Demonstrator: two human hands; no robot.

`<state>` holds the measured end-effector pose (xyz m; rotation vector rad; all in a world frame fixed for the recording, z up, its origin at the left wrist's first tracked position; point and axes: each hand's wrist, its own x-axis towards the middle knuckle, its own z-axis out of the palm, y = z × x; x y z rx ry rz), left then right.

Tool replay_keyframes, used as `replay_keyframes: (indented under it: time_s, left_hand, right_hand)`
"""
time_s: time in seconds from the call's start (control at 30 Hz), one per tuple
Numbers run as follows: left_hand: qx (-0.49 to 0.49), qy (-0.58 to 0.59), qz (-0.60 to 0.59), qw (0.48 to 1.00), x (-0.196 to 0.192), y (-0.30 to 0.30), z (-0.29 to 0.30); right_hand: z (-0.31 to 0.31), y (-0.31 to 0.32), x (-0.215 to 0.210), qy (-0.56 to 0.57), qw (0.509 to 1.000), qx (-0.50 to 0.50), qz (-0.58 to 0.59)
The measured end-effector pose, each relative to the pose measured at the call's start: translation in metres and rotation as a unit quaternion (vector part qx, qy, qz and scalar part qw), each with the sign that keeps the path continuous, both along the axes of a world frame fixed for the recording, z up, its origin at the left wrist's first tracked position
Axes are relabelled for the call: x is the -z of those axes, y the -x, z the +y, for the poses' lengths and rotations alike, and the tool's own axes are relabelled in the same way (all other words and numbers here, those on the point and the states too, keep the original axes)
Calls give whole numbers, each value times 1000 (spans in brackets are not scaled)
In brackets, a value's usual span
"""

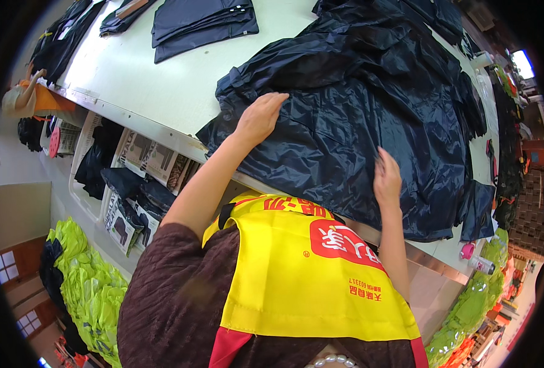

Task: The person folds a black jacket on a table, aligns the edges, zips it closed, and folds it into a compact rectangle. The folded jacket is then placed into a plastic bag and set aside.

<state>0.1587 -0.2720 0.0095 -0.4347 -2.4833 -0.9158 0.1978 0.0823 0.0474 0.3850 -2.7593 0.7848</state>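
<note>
Left hand (pixel 261 116) just above the middle of the frame, fingers straight and together, palm down on the dark navy glossy garment (pixel 358 135), gripping nothing. Right hand (pixel 386 175) right of centre, fingers loosely bent at the same cloth; whether it pinches a fold, I can't tell.

And the garment sprawls, rumpled, from the centre into the upper right, one corner poking out left of the left wrist, its near side reaching the front edge of the pale worktable (pixel 143 67). Open room here: a bare stretch of tabletop at the upper left, running up to the folded dark garments (pixel 204 30) at the top. On the right, only a narrow pale strip beyond the cloth.

The garment's far end is cut off by the top of the frame, and the yellow apron (pixel 302 276) hides part of the near table edge. Under the table, left, sit printed packages (pixel 122 214), partly covered by dark bundles (pixel 143 187).
</note>
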Motion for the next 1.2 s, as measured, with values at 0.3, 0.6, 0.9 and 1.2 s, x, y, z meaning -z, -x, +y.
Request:
replay_keyframes:
  time_s: [0.3, 0.6, 0.9, 1.2]
  left_hand:
    - [-90, 61, -171, 979, 36, 47, -63]
    - [-223, -103, -143, 959, -7, 126, -91]
    - [-186, -133, 8, 974, 13, 75, -92]
    - [4, 35, -37, 999, 13, 32, -38]
  right_hand:
    - [26, 15, 78, -148, 989, 3, -3]
    - [-38, 49, 21, -241, 968, -27, -62]
    - [-68, 61, 59, -97, 985, -138, 37]
    - [-71, 85, 52, 51, 987, -119, -93]
